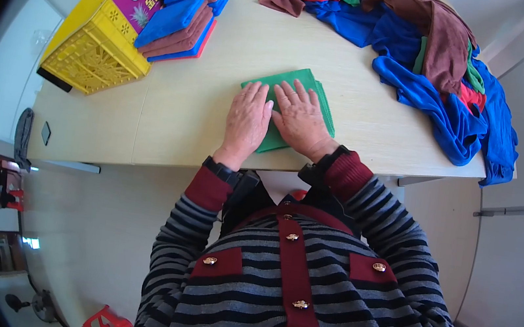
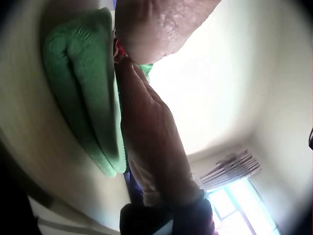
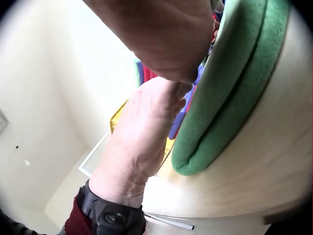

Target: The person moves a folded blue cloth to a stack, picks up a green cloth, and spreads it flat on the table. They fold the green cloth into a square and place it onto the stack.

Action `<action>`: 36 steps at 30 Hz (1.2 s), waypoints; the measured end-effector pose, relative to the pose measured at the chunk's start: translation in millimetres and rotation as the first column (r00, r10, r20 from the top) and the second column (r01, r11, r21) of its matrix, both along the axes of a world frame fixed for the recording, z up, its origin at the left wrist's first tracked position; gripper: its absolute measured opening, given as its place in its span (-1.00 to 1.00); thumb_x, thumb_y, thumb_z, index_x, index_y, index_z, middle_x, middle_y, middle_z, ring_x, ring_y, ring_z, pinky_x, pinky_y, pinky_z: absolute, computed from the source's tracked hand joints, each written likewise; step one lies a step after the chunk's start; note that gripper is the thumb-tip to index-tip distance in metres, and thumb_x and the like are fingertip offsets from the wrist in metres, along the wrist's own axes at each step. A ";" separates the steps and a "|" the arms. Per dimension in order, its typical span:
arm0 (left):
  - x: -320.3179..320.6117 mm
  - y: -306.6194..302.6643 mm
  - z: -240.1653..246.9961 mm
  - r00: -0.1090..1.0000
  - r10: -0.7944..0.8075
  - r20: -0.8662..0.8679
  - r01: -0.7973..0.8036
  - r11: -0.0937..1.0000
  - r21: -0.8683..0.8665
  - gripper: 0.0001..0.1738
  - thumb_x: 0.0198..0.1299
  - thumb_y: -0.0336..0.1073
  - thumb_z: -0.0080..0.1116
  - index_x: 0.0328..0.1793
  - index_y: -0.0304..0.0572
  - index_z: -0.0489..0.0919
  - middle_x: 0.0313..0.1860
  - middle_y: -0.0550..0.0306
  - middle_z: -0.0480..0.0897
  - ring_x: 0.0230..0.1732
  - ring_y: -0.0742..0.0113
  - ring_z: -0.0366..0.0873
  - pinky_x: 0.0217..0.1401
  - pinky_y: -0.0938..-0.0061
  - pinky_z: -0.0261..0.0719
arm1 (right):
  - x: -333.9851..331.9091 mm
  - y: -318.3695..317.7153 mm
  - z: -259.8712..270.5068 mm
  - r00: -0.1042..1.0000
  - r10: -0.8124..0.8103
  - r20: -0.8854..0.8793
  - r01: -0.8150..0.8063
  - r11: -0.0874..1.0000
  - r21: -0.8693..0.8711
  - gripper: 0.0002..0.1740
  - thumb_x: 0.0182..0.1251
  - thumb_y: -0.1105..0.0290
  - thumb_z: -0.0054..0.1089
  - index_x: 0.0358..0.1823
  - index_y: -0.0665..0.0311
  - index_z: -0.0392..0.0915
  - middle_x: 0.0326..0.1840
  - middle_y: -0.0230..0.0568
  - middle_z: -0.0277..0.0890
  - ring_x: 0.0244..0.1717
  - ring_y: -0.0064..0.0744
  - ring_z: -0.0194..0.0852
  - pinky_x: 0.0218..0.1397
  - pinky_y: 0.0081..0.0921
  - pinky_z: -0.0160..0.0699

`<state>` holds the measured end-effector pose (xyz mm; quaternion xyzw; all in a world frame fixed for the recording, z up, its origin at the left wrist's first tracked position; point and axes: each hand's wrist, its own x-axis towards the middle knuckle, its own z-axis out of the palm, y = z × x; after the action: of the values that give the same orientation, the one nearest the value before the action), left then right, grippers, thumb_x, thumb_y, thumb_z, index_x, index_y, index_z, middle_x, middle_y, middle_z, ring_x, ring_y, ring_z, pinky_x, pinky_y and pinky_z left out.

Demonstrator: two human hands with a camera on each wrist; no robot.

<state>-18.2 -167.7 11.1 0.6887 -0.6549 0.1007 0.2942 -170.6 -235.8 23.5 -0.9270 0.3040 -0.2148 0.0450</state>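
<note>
A folded green towel (image 1: 271,141) lies on the table in front of the person, in the head view. Flat on its left part rests the left hand (image 1: 248,119), fingers straight and pointing away from the body. The right hand (image 1: 304,121) presses on the right part, its fingers spread a little. The two thumbs come close together over the middle. From the side, the left wrist view shows the thick folded layers of the towel (image 2: 93,93) under the right hand (image 2: 154,142). In the right wrist view, the left hand (image 3: 137,137) reaches onto the same towel (image 3: 225,93).
A yellow plastic basket (image 1: 94,52) stands at the left, beside a stack of folded blue, brown, red and green towels (image 1: 177,27). A loose heap of unfolded cloths (image 1: 446,75) spreads over the back right and hangs past the table edge. A red stool (image 1: 107,326) is on the floor.
</note>
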 end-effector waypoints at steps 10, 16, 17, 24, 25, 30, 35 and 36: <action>-4.8 -11.8 -15.4 0.999 0.013 0.040 -0.021 0.980 0.198 -0.32 0.49 0.10 -0.12 0.54 -0.23 0.32 0.58 -0.13 0.27 0.62 -0.04 0.11 0.63 -0.08 -0.01 | -2.6 -12.3 -15.6 0.996 -0.064 -0.063 0.069 0.994 0.081 -0.29 0.50 0.01 -0.11 0.56 0.23 0.20 0.64 0.01 0.08 0.67 0.06 -0.10 0.67 0.04 -0.15; -7.7 -9.7 -7.8 0.993 0.042 0.110 -0.065 0.974 0.218 -0.29 0.48 0.12 -0.10 0.55 -0.24 0.30 0.60 -0.12 0.24 0.63 -0.04 0.09 0.64 -0.11 -0.05 | -3.3 -15.4 -18.0 0.991 -0.127 -0.045 0.129 0.990 0.057 -0.27 0.50 -0.04 -0.12 0.55 0.27 0.23 0.64 0.02 0.09 0.68 0.02 -0.09 0.66 0.05 -0.14; -8.1 -8.7 -7.2 0.992 0.053 0.118 -0.077 0.973 0.217 -0.28 0.48 0.12 -0.10 0.56 -0.24 0.29 0.61 -0.12 0.23 0.63 -0.04 0.09 0.64 -0.12 -0.06 | -3.7 -15.4 -17.4 0.987 -0.149 -0.055 0.152 0.986 0.067 -0.26 0.50 -0.04 -0.12 0.55 0.27 0.21 0.64 0.01 0.09 0.68 0.01 -0.10 0.66 0.04 -0.14; -2.6 11.7 -13.6 0.995 0.096 0.033 -0.100 0.979 0.177 -0.32 0.50 0.04 -0.10 0.54 -0.33 0.29 0.59 -0.14 0.24 0.62 -0.04 0.10 0.65 -0.12 -0.06 | -4.2 -16.1 -8.6 0.969 -0.230 -0.095 0.235 0.971 0.047 -0.25 0.52 -0.06 -0.10 0.56 0.29 0.19 0.64 0.02 0.08 0.68 -0.02 -0.10 0.66 0.02 -0.14; -2.6 14.7 -13.3 0.994 0.108 0.015 -0.109 0.981 0.164 -0.33 0.50 0.02 -0.09 0.53 -0.35 0.29 0.59 -0.14 0.24 0.62 -0.04 0.11 0.65 -0.12 -0.06 | -3.6 -16.1 7.6 0.961 -0.234 -0.150 0.248 0.965 0.083 -0.25 0.52 -0.07 -0.11 0.55 0.29 0.19 0.64 0.02 0.09 0.68 -0.02 -0.09 0.66 0.02 -0.14; -5.4 20.6 -21.3 0.996 0.092 -0.006 -0.089 0.982 0.169 -0.36 0.50 -0.06 -0.08 0.53 -0.37 0.28 0.58 -0.15 0.24 0.61 -0.05 0.12 0.64 -0.11 -0.04 | 22.0 -7.7 12.6 0.991 -0.079 -0.106 0.094 0.985 0.144 -0.24 0.54 -0.11 -0.16 0.55 0.29 0.21 0.63 0.00 0.12 0.66 -0.03 -0.05 0.66 0.03 -0.14; -6.5 17.4 -16.1 0.993 0.080 0.086 -0.097 0.972 0.214 -0.37 0.50 -0.09 -0.09 0.54 -0.37 0.26 0.60 -0.14 0.21 0.61 -0.06 0.12 0.64 -0.12 -0.05 | 15.0 -22.9 -5.2 0.996 0.017 -0.090 -0.012 0.998 0.061 -0.23 0.55 -0.15 -0.20 0.55 0.27 0.22 0.62 -0.03 0.15 0.65 -0.03 -0.02 0.67 0.01 -0.15; -7.3 18.7 -14.1 0.992 0.079 0.098 -0.100 0.967 0.235 -0.37 0.50 -0.10 -0.10 0.54 -0.37 0.26 0.60 -0.14 0.21 0.61 -0.06 0.12 0.64 -0.12 -0.05 | 11.1 -26.1 -9.4 0.996 0.014 -0.083 -0.008 0.997 0.072 -0.23 0.55 -0.15 -0.20 0.55 0.27 0.22 0.62 -0.03 0.15 0.65 -0.03 -0.02 0.67 0.01 -0.15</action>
<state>-25.5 -148.9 -3.0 0.7429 -0.6428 0.0643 0.1753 -159.6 -262.0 14.1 -0.9347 0.3080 -0.1646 0.0668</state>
